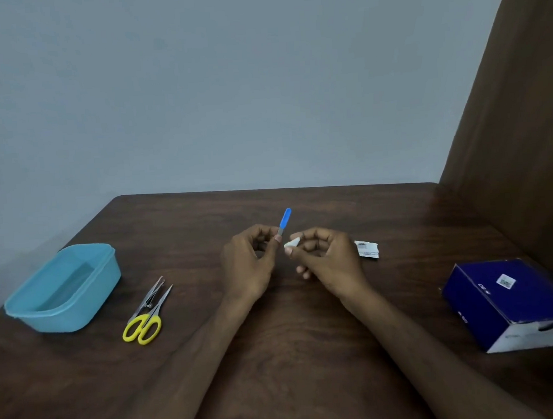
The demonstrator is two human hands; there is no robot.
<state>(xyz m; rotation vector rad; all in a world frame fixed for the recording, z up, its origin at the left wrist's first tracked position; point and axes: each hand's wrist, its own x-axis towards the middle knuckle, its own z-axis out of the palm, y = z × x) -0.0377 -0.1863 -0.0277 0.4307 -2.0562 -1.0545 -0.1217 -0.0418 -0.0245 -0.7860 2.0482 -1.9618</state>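
Item: slim stick with a blue cap, grey at its lower end, held above the table and tilted so the blue end points up and away from the person. Grip: the left hand pinches the grey end between thumb and forefinger, with the other fingers curled in towards the palm; the blue length stands clear above the pinch. Companion piece: a small white scrap, just beside the pinch on its right and close to the stick's grey end; whether the two touch cannot be told. It is pinched between the thumb and forefinger of the right hand, whose remaining fingers are curled beneath. The two hands face each other, fingertips near, both raised off the tabletop. Beyond the right hand, near it: a small white printed packet, lying flat on the wood. Well apart from the grip on the same side, nearer the person: a dark blue cardboard box with a white label and a white end face. To the left of the grip, nearer the person: yellow-handled scissors, blades pointing away, with metal tweezers lying just beside the blades. Further left still: a light blue plastic tub, open-topped. Behind the table: a grey wall; on the right, a brown panel.
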